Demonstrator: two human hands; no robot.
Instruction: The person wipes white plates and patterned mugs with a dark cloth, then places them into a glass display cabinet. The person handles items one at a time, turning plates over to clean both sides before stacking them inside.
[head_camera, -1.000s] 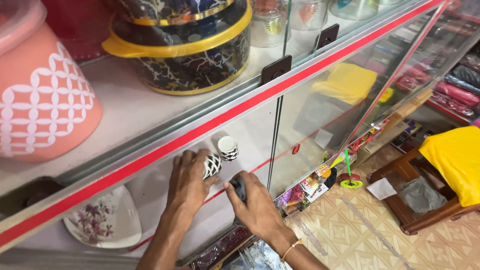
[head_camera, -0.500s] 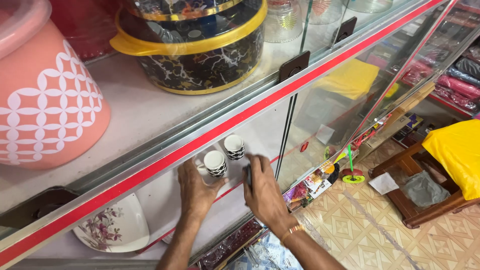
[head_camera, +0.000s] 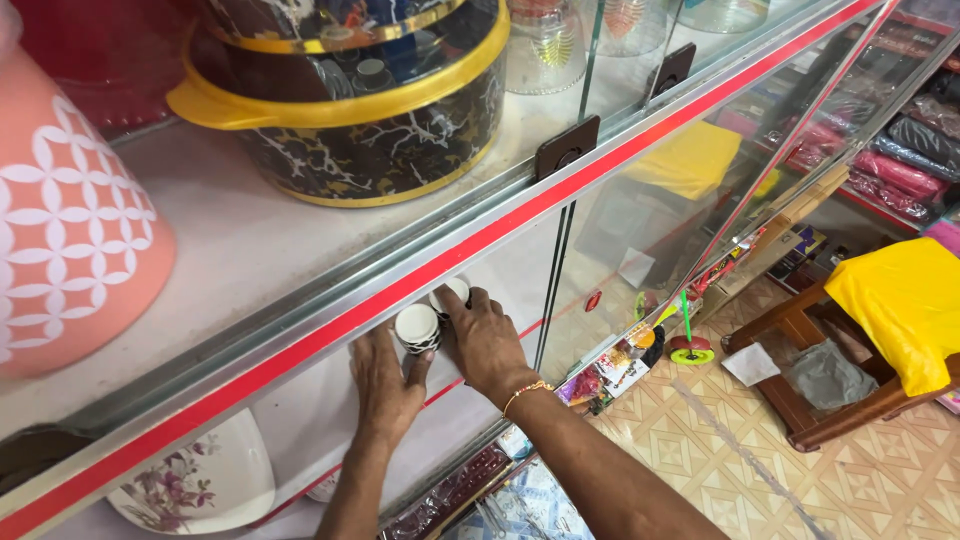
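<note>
Left hand (head_camera: 385, 385) and right hand (head_camera: 487, 342), fingers closed around two small patterned cups (head_camera: 417, 327), steady them together near the glass shelf's (head_camera: 300, 420) front edge.

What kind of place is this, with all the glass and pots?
Most likely a small household-goods shop. A glass display cabinet holds stock on shelves: a black marbled casserole pot with yellow trim, a flowered plate, and small cups that the left hand and right hand are handling.

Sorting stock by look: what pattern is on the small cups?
Black-and-white checks on the small cups, white inside, seen in the head view.
</note>
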